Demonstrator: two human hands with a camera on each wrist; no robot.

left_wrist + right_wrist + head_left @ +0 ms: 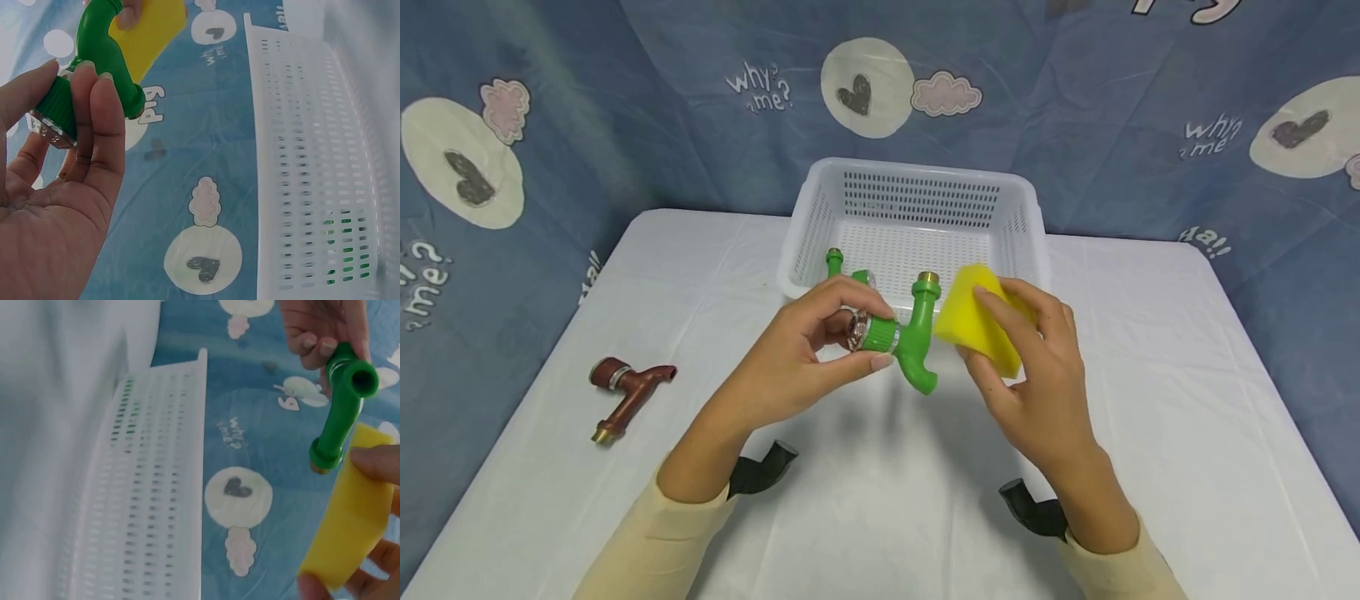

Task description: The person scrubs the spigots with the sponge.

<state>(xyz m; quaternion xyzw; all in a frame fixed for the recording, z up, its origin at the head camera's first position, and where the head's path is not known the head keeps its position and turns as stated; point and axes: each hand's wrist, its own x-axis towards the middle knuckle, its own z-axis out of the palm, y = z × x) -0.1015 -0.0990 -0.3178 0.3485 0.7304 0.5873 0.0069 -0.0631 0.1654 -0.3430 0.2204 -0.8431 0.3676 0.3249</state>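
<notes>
Between the fingers and thumb of my left hand (808, 354) is a green water tap (917, 333), gripped by its ribbed handle end. Its brass-threaded inlet points away from me and its spout points down toward me. My right hand (1037, 375) pinches a yellow sponge (977, 321) just right of the tap. In the right wrist view the sponge (350, 512) lies close beside the tap (340, 415); whether they touch I cannot tell. A second green tap (835, 262) sits in the white basket's near left corner, partly hidden behind my left hand.
The white perforated basket (917, 171) stands at the back middle of the white-covered table (1187, 375). A brown-red tap (632, 392) lies on the table at the left. Behind the table hangs a blue patterned cloth (700, 125).
</notes>
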